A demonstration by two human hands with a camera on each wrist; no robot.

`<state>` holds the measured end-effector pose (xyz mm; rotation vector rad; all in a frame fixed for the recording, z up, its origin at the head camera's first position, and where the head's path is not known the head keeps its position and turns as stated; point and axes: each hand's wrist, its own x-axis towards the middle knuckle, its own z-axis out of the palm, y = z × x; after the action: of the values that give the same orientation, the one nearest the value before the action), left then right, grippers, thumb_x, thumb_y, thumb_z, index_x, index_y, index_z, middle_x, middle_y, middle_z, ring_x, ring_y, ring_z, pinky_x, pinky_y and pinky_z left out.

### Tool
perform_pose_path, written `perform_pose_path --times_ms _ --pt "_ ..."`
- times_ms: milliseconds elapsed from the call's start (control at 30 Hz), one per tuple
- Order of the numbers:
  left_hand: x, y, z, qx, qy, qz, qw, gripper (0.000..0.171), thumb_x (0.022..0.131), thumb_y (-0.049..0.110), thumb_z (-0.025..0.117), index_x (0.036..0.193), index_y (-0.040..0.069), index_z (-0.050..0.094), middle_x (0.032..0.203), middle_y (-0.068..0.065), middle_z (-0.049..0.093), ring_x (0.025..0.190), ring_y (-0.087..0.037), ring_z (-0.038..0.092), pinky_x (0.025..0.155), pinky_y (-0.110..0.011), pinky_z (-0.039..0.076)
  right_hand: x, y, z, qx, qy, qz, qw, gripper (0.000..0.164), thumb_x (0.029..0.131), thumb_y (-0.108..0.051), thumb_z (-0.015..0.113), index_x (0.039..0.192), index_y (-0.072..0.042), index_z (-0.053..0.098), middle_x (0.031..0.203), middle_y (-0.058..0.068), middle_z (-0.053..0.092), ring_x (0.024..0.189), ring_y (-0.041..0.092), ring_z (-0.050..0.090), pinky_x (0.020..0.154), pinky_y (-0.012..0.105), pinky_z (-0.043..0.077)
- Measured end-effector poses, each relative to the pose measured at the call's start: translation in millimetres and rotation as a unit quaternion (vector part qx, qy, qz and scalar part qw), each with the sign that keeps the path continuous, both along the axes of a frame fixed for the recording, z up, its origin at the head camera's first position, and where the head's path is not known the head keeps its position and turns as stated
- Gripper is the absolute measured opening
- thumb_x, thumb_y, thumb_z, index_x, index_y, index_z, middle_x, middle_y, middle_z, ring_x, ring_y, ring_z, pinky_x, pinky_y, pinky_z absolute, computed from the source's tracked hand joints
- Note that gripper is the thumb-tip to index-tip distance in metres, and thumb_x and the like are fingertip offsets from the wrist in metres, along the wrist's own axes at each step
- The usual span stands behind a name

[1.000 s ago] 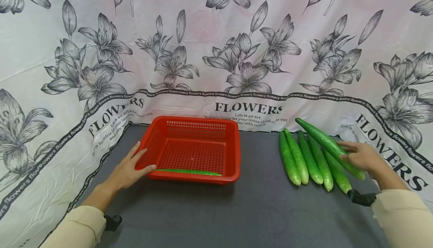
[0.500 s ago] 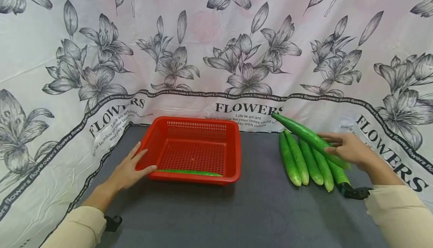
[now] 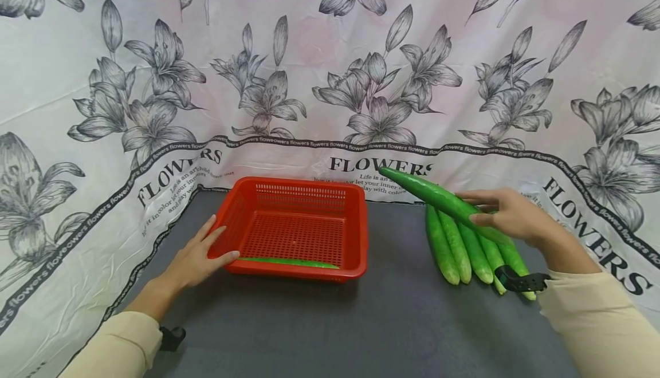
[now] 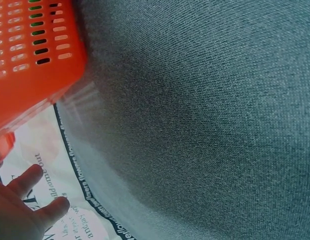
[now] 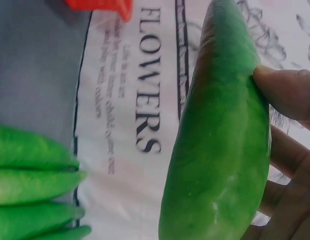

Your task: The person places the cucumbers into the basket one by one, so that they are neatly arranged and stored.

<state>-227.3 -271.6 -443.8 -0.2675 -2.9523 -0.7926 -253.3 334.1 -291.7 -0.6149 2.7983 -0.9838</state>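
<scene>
My right hand (image 3: 507,215) grips a long green cucumber (image 3: 433,193), tilted with its far tip up and to the left, above a row of several cucumbers (image 3: 447,252) on the table. In the right wrist view the thumb and fingers wrap one side of that cucumber (image 5: 215,150). At the left, my left hand (image 3: 193,258) rests with spread fingers against the left side of a red plastic basket (image 3: 289,272). Inside the basket, one cucumber (image 3: 289,263) lies along the near wall, mostly hidden by the rim. The left wrist view shows the basket's slotted side (image 4: 40,75) and some fingers.
A grey cloth-covered table (image 3: 330,332) extends in front of the basket and between it and the cucumber row. Behind stands a white curtain (image 3: 289,103) printed with flowers and lettering, which also meets the table on both sides.
My right hand has carried its cucumber leftward and slightly up, from the right end of the row to above it. The left hand and basket have stayed in place.
</scene>
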Motion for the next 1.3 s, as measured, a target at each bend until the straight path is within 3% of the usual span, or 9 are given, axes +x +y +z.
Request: perform_pose_path --times_ms 567,800,1300 --pt "-0.7 1 2.9 0.002 -0.008 0.004 1.0 0.088 0.086 0.062 0.057 0.149 0.005 0.035 0.158 -0.015 0.011 0.132 -0.046 0.029 0.094 -0.066 0.035 -4.8 -66 20.5 -0.014 0.021 0.075 0.997 0.051 0.09 -0.004 0.066 0.139 -0.01 0.053 0.131 0.018 0.056 0.116 0.04 0.054 0.093 0.055 0.042" --pt "-0.3 0 2.0 0.007 -0.008 0.002 0.9999 0.087 0.086 0.062 0.057 0.149 0.006 0.036 0.159 -0.014 0.011 0.131 -0.045 0.029 0.094 -0.066 0.035 -13.8 -92 18.9 -0.023 0.018 0.101 0.994 0.05 0.089 -0.002 0.066 0.137 -0.011 0.056 0.131 0.014 0.058 0.116 0.037 0.054 0.091 0.053 0.044" --pt "-0.9 -1 1.6 0.01 -0.007 0.002 0.9999 0.087 0.086 0.062 0.057 0.149 0.005 0.035 0.159 -0.014 0.011 0.131 -0.045 0.03 0.094 -0.065 0.036 -33.5 -143 5.1 -0.026 -0.005 0.107 0.994 0.049 0.089 -0.006 0.066 0.135 -0.019 0.06 0.132 0.004 0.058 0.118 0.033 0.053 0.091 0.054 0.043"
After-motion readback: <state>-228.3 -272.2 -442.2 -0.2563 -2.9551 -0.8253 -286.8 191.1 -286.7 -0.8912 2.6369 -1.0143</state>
